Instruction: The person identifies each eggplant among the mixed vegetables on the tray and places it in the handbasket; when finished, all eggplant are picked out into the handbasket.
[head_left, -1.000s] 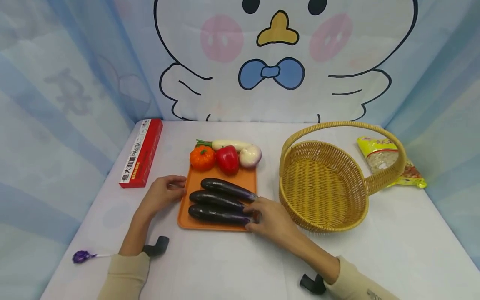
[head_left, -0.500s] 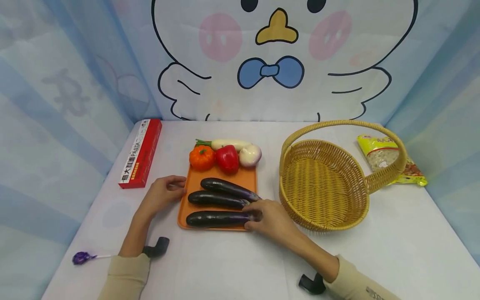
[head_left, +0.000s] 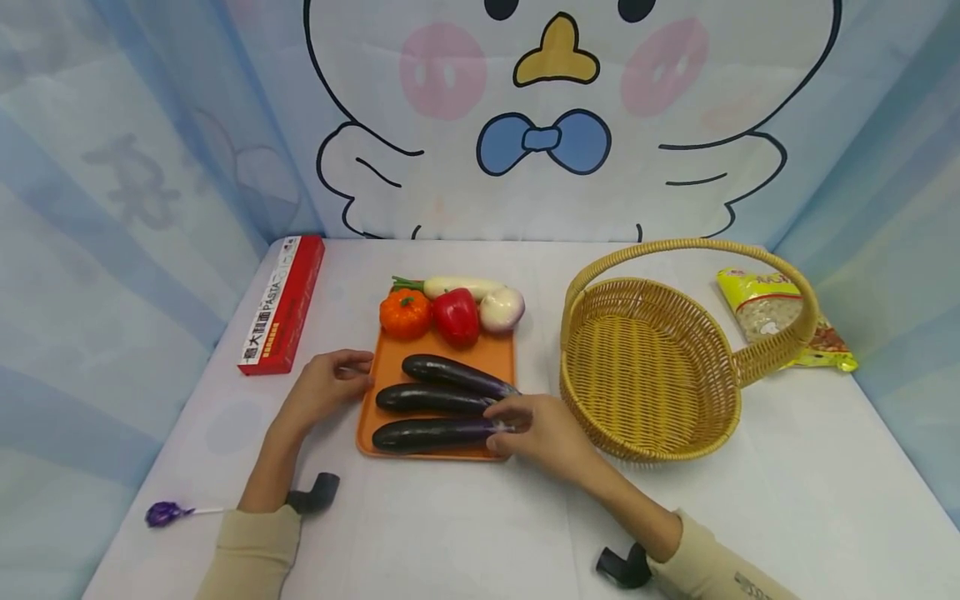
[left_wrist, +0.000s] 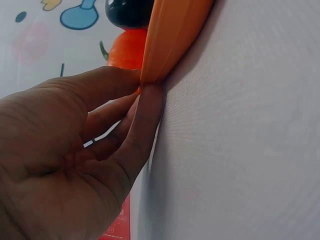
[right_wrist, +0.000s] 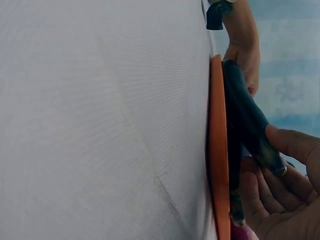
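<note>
An orange tray (head_left: 487,354) carries three dark purple eggplants. My left hand (head_left: 326,387) pinches the tray's left rim; in the left wrist view its thumb (left_wrist: 107,82) lies on the upper side and fingers reach underneath. The nearest eggplant (head_left: 427,435) has its stem end between the thumb and fingers of my right hand (head_left: 547,437). In the right wrist view that end is tilted up off the tray. Behind it lie the middle eggplant (head_left: 431,398) and the far eggplant (head_left: 453,372), their stem ends close to my right fingers.
At the tray's far end sit a small orange pumpkin (head_left: 406,314), a red bell pepper (head_left: 455,317), a white radish (head_left: 457,287) and a white-purple turnip (head_left: 502,310). A handled wicker basket (head_left: 645,371) stands right, before a yellow bag (head_left: 765,308). A pasta box (head_left: 288,308) and lollipop (head_left: 165,514) lie left.
The nearest eggplant has shifted toward me, opening a gap from the middle one, and its stem end has risen slightly with my right hand. My left hand stays on the rim.
</note>
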